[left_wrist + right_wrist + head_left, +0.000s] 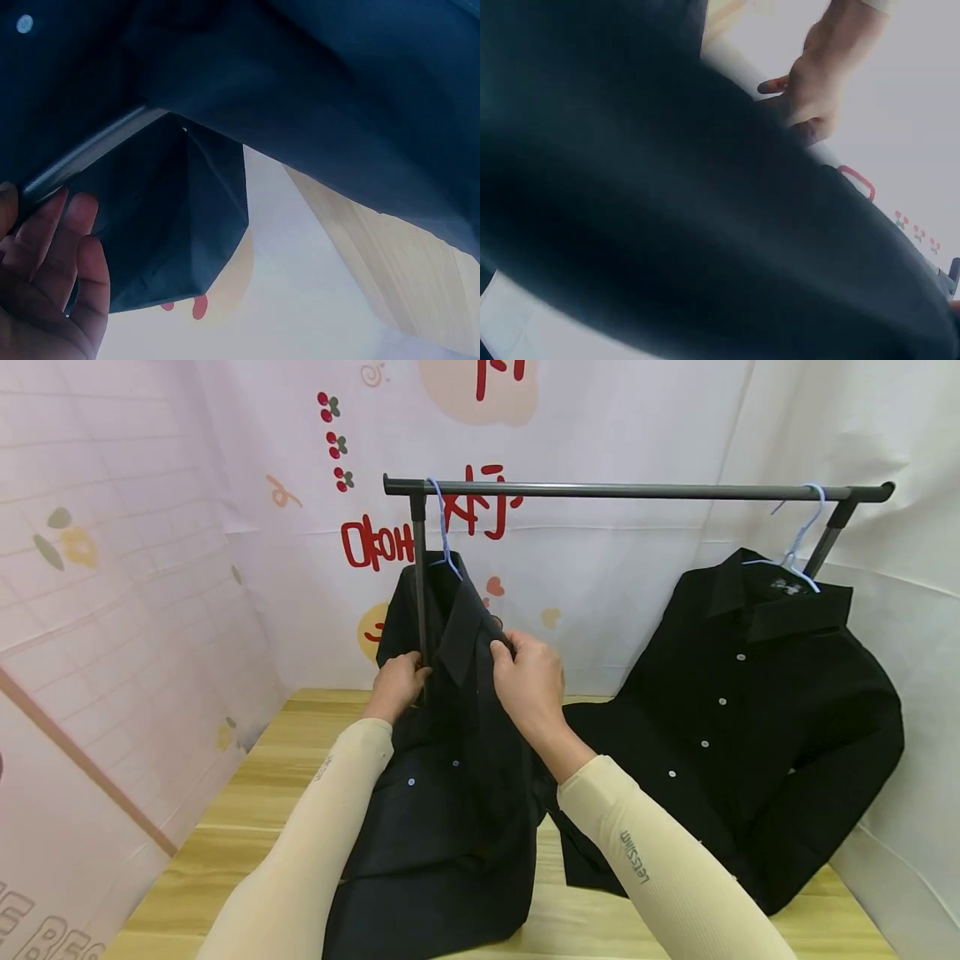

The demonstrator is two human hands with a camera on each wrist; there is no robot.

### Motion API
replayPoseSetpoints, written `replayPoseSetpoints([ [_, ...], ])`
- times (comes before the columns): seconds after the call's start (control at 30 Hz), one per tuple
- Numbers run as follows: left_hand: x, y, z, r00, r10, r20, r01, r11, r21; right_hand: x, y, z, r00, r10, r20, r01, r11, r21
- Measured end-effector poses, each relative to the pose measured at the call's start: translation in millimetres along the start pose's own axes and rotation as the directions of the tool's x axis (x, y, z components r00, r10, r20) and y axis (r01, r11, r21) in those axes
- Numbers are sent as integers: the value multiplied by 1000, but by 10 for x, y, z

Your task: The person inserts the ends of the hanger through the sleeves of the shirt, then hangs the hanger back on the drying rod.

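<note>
A black button-up shirt hangs on a light blue hanger at the rack's left end, its lower part spread over the table. My left hand grips the dark upright pole in front of this shirt; in the left wrist view, the fingers curl about the pole. At the shirt's shoulder, beside the collar, my right hand pinches the fabric between thumb and fingers. Dark cloth fills most of the right wrist view and hides the right fingers.
A second black shirt hangs from another light blue hanger at the right. The rack's horizontal bar spans above both shirts. Below is a wood-grain table, with printed white cloth behind it.
</note>
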State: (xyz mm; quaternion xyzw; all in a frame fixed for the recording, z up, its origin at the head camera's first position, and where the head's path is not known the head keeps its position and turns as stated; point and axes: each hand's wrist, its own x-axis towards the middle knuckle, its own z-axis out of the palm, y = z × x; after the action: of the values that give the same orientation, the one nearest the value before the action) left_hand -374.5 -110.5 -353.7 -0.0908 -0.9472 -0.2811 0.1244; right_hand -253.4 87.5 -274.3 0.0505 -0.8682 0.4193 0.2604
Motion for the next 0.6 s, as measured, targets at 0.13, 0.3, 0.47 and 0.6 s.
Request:
replayPoseSetpoints([
  [0.13,-5,7,1,1000,2,-10,-2,1000,-11,-23,66,-18,996,-43,80,42,999,12],
  [0.3,-1,0,22,1000,13,-16,-13,1000,-14,-75,193,-126,993,-41,107,33,996,82],
  [0.47,0,-6,42,1000,18,-13,-19,999,-26,-127,395,-277,997,50,59,-56,992,110],
  [0.6,-12,-13,44,1000,9,-21,-10,1000,-21,-146,639,-398,993,113,36,-115,991,64],
])
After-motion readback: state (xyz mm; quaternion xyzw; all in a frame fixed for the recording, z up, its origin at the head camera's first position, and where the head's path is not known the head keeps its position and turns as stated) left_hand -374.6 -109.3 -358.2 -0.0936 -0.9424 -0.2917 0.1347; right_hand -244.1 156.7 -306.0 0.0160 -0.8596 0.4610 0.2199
